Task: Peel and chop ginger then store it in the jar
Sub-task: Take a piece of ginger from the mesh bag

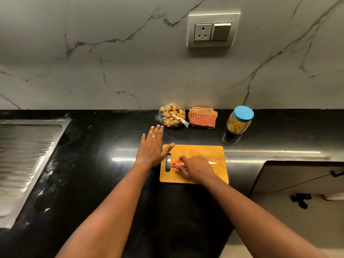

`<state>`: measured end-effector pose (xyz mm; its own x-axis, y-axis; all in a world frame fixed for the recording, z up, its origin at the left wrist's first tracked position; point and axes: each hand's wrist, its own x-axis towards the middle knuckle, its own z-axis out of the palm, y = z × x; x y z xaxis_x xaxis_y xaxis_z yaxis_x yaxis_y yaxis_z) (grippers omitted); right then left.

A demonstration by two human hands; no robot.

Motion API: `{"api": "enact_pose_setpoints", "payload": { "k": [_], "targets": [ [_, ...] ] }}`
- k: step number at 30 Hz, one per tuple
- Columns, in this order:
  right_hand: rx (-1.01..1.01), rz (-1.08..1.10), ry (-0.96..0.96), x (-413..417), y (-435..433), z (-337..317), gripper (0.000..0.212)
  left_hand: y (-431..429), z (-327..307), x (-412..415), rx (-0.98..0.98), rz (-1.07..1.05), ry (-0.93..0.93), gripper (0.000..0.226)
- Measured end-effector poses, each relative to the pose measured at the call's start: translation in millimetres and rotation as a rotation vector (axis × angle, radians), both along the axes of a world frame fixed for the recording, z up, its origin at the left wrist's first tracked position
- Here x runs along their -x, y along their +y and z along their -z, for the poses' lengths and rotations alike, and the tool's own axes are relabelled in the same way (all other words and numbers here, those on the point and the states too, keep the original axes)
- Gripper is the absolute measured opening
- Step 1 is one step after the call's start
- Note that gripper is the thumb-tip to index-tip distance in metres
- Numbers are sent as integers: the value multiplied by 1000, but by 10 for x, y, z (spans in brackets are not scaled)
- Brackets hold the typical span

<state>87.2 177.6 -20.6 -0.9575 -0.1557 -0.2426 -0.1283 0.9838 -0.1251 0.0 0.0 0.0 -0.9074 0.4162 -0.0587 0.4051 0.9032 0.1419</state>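
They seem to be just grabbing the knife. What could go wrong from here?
The right hand grips the knife where its red handle meets the blade, so the fingers might slide onto the edge. The ginger is in a tied net bag; cutting that open could nick the left hand near it. The cutting board lies on a glossy black counter and may skid during chopping.
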Motion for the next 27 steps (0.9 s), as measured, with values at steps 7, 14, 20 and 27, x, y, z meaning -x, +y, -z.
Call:
{"api": "enact_pose_setpoints", "payload": {
  "k": [7,14,20,27],
  "targets": [
    [72,27,13,113,60,2,41,83,80,227,7,27,-12,87],
    [84,17,0,160,259,107,48,401,-39,781,-64,43,18,66],
    [127,18,28,132,325,167,49,755,-75,1136,15,124,98,26],
    [142,11,35,82,409,211,50,949,41,1456,126,37,28,34]
  ]
}}
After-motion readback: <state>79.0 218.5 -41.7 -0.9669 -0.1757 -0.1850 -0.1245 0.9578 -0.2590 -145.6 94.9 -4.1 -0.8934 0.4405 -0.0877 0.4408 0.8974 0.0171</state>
